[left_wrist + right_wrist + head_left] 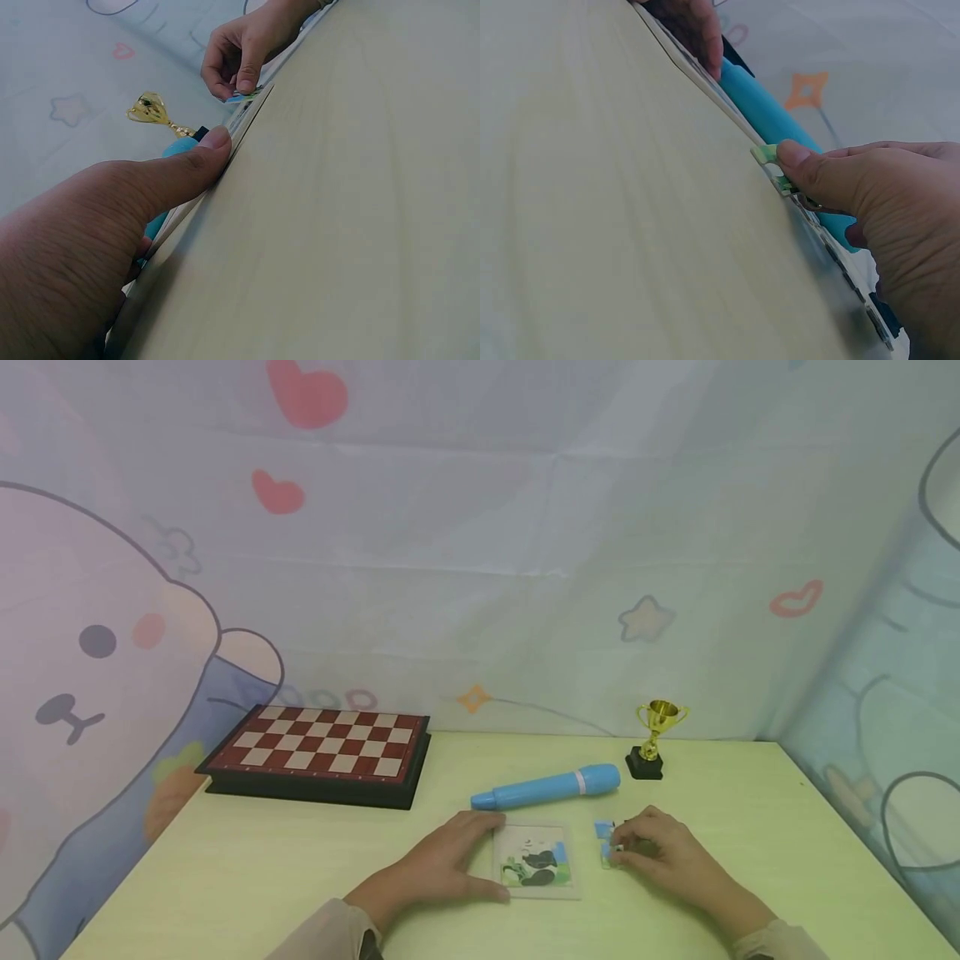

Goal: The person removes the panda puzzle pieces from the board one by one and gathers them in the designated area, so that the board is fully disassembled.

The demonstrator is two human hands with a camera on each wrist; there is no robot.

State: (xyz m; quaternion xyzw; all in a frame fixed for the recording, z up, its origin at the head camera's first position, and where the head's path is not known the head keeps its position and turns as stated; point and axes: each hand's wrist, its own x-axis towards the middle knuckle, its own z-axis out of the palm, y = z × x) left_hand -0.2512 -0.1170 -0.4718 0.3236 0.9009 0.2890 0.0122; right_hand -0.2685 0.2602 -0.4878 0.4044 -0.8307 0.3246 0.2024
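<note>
A jigsaw in a pale square tray [536,897] lies flat on the table, its pieces showing part of a black-and-white animal with green and blue. My left hand [442,860] rests at the tray's left side, fingers at the far corner and thumb at the near one. The left wrist view has that thumb [206,154] lying along the tray's edge. To the right of the tray, my right hand [663,852] pinches a green puzzle piece [765,154] between thumb and fingers, low over the table. Beside its fingertips lies a blue puzzle piece [603,829].
Behind the tray lies a blue microphone-shaped stick [536,790]. A small gold trophy cup [660,718] on a black base stands at the back right. At the back left is a red-and-white chessboard box [311,788]. A printed cloth [525,610] hangs behind the table.
</note>
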